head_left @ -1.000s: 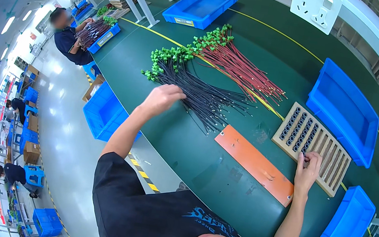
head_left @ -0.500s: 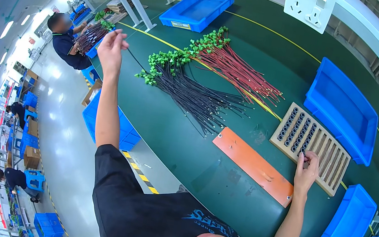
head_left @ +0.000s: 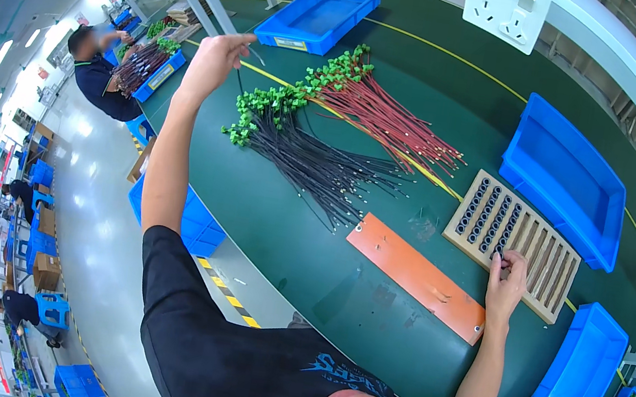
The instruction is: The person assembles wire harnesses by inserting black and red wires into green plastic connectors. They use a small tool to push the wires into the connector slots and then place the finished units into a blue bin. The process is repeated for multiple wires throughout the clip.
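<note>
My left hand (head_left: 216,64) is raised over the far left of the green table, its fingers closed on a thin black wire that hangs toward the pile. Below it lies a fanned bundle of black wires (head_left: 303,159) with green connectors (head_left: 266,104) at their far-left ends. Beyond that, red wires (head_left: 407,121) spread out with green connectors too. On the right, my right hand (head_left: 507,280) pinches at the near edge of a slotted wooden rack (head_left: 553,303). Its fingertips are on a small black ring-shaped part at the end of a filled row; they partly hide it.
An orange plate (head_left: 413,277) lies on the table before me. Blue trays stand at the back (head_left: 316,21), right (head_left: 567,182) and near right (head_left: 577,364). A white socket panel (head_left: 506,11) hangs above. Another person (head_left: 102,76) works at the far left.
My left hand has shifted a little right, its fingers now pointing to the right. The right hand stays at the rack's near edge. The whole view has slid slightly left.
</note>
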The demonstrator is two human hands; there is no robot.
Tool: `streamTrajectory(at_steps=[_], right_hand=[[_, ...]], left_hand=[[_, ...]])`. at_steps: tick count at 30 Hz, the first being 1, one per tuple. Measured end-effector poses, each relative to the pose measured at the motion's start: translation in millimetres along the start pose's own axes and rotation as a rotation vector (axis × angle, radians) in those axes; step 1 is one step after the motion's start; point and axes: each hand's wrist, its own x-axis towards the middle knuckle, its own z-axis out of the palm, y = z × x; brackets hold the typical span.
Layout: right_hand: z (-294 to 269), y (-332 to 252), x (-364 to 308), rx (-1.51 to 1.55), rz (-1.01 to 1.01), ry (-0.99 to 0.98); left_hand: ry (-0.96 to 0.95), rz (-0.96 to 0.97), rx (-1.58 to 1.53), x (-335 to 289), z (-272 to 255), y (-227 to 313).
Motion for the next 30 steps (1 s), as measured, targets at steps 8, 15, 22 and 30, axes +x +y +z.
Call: streamTrajectory(at_steps=[8, 15, 22, 30], right_hand=[[-1.6, -4.7, 3.8, -0.03, -0.025, -0.007], [-1.1, -2.4, 5.1, -0.042, -0.069, 0.003], [-1.3, 0.9, 3.8, -0.038, -0.076, 0.025], [-2.5, 9.3, -2.3, 0.133, 0.124, 0.112]], left_hand=[[0.224, 0.447, 0.288, 39.7, 71.3, 78.5], [-0.153, 0.551, 0.092, 38.6, 222.7, 122.7], [-0.172, 0.571, 0.05, 45.6, 271.9, 133.9], [0.022, 0.409, -0.3, 52.2, 228.5, 118.9]])
